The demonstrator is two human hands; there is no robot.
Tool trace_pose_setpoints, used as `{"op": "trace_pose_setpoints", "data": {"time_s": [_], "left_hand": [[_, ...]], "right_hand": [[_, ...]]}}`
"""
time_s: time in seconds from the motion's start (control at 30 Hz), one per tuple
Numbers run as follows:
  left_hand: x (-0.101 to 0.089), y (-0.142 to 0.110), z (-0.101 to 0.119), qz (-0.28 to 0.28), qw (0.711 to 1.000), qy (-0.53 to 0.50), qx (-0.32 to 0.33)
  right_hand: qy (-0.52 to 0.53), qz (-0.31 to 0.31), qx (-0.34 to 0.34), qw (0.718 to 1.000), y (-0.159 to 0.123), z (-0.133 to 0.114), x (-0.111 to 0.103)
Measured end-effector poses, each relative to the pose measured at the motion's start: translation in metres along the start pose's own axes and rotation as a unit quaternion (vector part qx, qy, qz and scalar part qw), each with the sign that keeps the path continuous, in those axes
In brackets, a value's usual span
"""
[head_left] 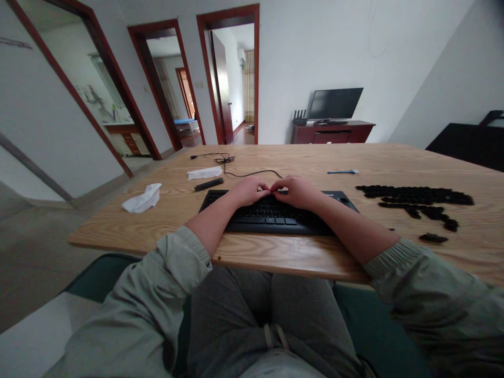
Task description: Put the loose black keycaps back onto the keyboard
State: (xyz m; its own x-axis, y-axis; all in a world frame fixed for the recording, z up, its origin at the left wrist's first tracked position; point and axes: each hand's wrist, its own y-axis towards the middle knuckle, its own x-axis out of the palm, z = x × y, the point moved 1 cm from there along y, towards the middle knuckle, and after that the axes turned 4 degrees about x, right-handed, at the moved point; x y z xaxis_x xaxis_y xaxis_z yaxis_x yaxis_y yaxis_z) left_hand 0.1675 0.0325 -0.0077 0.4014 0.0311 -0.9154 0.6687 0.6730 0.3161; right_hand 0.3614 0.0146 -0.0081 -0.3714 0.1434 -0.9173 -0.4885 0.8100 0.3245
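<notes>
Both the left hand and right hand meet fingertips over the keyboard, their grasp I cannot tell, so light, straight pressure suits best.

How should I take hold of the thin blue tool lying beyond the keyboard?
Probably best from above, pinching the middle of the blue tool across its near and far long sides. It is slim, straight and lies flat on the table, running left to right, with its pale end at the right.
</notes>
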Motion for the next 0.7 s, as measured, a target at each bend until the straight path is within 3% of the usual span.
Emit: {"op": "trace_pose_setpoints", "data": {"time_s": [0.7], "left_hand": [[-0.0031,-0.0010,0.0020,-0.021,1.000,0.018,-0.012]], "right_hand": [[-0.010,0.005,-0.017,1.000,-0.0039,0.0003,0.0023]]}}
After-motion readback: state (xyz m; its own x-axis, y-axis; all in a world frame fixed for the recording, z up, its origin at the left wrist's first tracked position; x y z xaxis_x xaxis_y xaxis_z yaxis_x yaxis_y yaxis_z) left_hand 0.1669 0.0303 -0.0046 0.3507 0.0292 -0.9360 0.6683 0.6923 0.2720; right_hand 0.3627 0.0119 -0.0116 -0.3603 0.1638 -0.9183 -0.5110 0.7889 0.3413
